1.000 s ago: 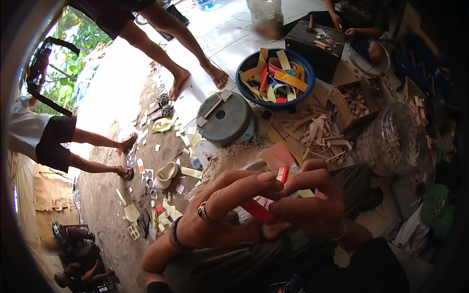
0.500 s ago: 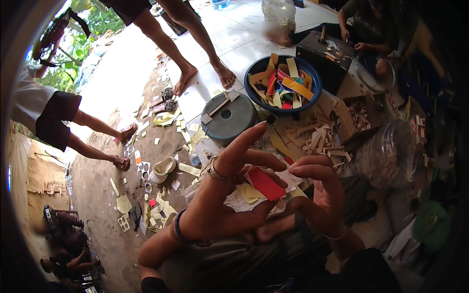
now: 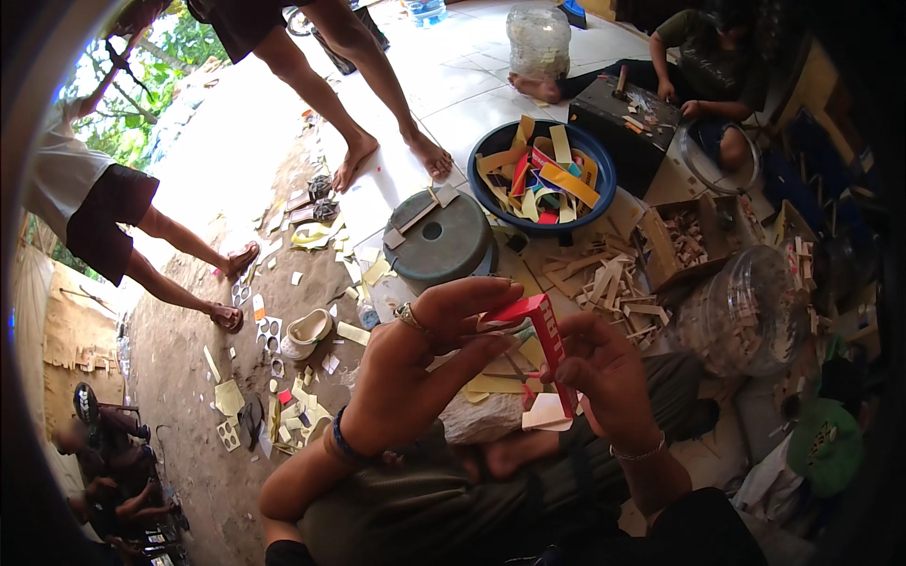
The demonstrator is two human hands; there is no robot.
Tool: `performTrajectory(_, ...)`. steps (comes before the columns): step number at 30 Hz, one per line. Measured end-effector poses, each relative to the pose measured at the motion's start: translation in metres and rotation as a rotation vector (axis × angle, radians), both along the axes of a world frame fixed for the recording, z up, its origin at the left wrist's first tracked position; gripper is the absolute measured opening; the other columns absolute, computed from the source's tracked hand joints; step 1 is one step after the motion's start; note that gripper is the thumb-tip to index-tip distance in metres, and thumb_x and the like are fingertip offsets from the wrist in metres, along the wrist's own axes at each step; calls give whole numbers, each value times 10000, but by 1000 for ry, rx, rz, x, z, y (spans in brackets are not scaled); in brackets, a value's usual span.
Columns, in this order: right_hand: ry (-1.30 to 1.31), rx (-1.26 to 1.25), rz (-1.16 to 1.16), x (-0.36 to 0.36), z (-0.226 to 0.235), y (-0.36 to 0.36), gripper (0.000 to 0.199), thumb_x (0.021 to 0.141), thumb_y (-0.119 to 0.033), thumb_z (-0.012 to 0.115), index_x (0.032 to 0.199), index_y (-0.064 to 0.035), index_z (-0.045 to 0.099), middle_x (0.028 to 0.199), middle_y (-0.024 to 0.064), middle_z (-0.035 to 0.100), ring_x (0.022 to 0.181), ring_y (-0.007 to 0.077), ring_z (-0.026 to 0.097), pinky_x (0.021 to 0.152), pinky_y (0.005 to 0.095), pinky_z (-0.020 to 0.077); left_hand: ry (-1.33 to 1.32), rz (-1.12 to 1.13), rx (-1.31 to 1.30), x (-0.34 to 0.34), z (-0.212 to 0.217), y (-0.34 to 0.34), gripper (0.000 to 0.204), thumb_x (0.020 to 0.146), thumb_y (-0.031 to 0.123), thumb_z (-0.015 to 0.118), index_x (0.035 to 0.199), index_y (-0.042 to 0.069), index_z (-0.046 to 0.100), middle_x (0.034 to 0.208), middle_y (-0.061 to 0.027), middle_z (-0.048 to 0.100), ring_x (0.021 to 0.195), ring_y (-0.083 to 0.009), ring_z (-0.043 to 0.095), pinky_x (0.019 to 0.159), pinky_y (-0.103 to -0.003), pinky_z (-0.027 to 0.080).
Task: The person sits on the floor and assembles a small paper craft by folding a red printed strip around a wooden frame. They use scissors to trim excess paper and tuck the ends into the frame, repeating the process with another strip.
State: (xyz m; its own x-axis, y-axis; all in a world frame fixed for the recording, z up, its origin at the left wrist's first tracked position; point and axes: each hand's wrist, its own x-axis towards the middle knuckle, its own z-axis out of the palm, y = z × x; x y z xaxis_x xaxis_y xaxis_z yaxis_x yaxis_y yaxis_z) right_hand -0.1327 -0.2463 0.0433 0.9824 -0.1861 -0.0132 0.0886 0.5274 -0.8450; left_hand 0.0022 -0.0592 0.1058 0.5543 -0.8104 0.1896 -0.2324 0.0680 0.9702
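A folded strip of red card [image 3: 546, 341] with pale lettering is held up between my two hands over my lap. My left hand [image 3: 425, 344] has its fingers closed at the strip's upper left end, near the fold. On the other side, my right hand [image 3: 604, 373] pinches the long hanging part between thumb and fingers. Just below lies a pale, rough block [image 3: 481, 422], with a yellow strip [image 3: 500, 385] above it. A white card piece [image 3: 547, 412] sits beneath the red strip's lower end.
Ahead stand a round grey-green drum [image 3: 442, 255] with wooden pieces on top and a blue basin [image 3: 612, 179] of card strips. Wood sticks [image 3: 623, 288] and a clear plastic jar [image 3: 741, 311] lie right. Card scraps [image 3: 307, 410] litter the ground left. Other people stand and sit around.
My hands were spread farther apart, with a flat red card piece showing between them. Both now grip the red strip, which shows its fold and lettering.
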Motion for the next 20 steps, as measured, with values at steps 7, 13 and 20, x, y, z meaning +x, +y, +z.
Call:
performTrajectory(7, 55, 469, 217, -4, -10, 1, 454, 984, -148, 720, 1371, -31, 515, 1105, 75, 681, 1002, 167, 688, 897, 341, 581, -417, 103, 133, -2, 9, 3, 438, 959, -58, 660, 1376, -13, 537, 1284, -168, 708, 1172, -246, 701, 980, -350, 572)
performTrajectory(13, 81, 541, 314, -3, -19, 3, 462, 994, -175, 709, 1393, -64, 505, 1110, 56, 676, 1006, 173, 693, 835, 349, 614, -619, 202, 79, -2, 10, -3, 478, 927, -14, 708, 1389, 55, 604, 1148, -114, 769, 1066, -266, 749, 839, -337, 613)
performTrajectory(20, 159, 378, 189, -3, 0, 11, 472, 999, -302, 704, 1331, -12, 536, 897, 55, 653, 869, 194, 623, 968, 402, 461, -712, 199, 111, -1, 10, -1, 490, 935, 21, 719, 1404, 116, 613, 1132, -126, 771, 1044, -257, 756, 860, -320, 603)
